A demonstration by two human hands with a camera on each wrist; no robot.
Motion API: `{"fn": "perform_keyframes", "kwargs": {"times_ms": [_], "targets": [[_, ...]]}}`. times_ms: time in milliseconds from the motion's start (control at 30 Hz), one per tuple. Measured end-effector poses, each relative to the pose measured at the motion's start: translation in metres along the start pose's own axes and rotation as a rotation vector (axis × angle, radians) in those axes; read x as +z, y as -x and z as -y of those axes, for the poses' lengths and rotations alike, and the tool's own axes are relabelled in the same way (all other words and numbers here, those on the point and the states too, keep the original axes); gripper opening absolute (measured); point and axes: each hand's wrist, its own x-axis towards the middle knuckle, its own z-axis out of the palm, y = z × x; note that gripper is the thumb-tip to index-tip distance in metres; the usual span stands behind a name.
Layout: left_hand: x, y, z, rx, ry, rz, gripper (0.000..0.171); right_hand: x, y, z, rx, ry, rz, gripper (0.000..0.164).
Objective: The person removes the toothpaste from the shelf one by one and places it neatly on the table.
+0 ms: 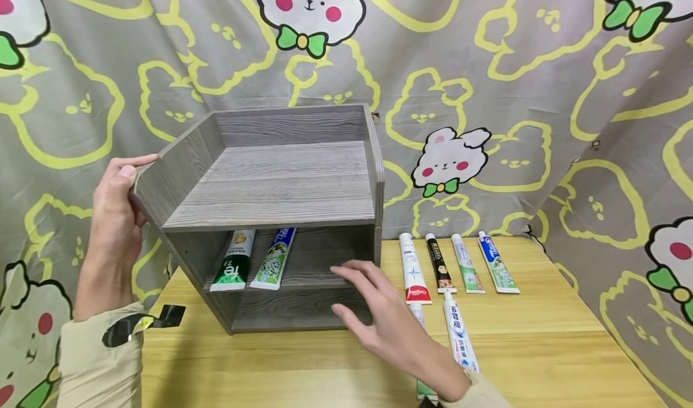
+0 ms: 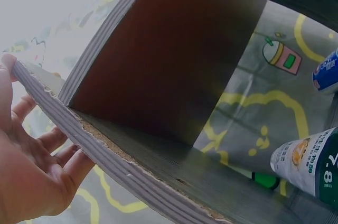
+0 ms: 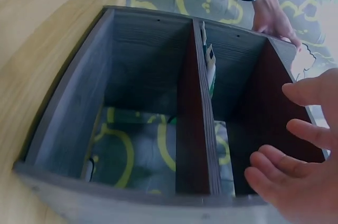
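A grey wood-grain desktop shelf (image 1: 281, 179) stands on the table. My left hand (image 1: 116, 206) holds the upper edge of its left side panel, and in the left wrist view that panel (image 2: 132, 166) runs past the fingers. Two toothpaste tubes lie side by side on the middle board: a green-and-white tube (image 1: 235, 262) at the left and a blue-and-green tube (image 1: 275, 257) beside it. My right hand (image 1: 387, 318) hovers before the right part of the shelf opening, fingers spread and holding nothing. In the right wrist view the same hand (image 3: 301, 155) is beside the upper compartment.
Right of the shelf, several toothpaste tubes lie on the wooden table (image 1: 541, 324): a red-and-white tube (image 1: 413, 269), a black tube (image 1: 441, 263), a pale tube (image 1: 468, 263) and a blue-green tube (image 1: 498, 263). Nearer lies a white tube (image 1: 460, 333). A patterned curtain (image 1: 433, 95) hangs behind.
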Motion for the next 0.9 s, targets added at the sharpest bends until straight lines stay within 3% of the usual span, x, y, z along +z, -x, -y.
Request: {"fn": "perform_keyframes", "kwargs": {"times_ms": [367, 667, 900], "targets": [[0.001, 0.0, 0.0, -0.003, 0.017, 0.001, 0.031, 0.033, -0.041, 0.0, 0.134, 0.071, 0.035, 0.059], [0.0, 0.001, -0.001, -0.006, -0.016, -0.001, 0.032, 0.06, -0.069, 0.001, 0.143, 0.08, 0.023, 0.061], [0.0, 0.001, -0.002, -0.014, -0.004, 0.007, 0.032, 0.078, -0.086, 0.009, 0.228, 0.129, 0.085, 0.069]]}}
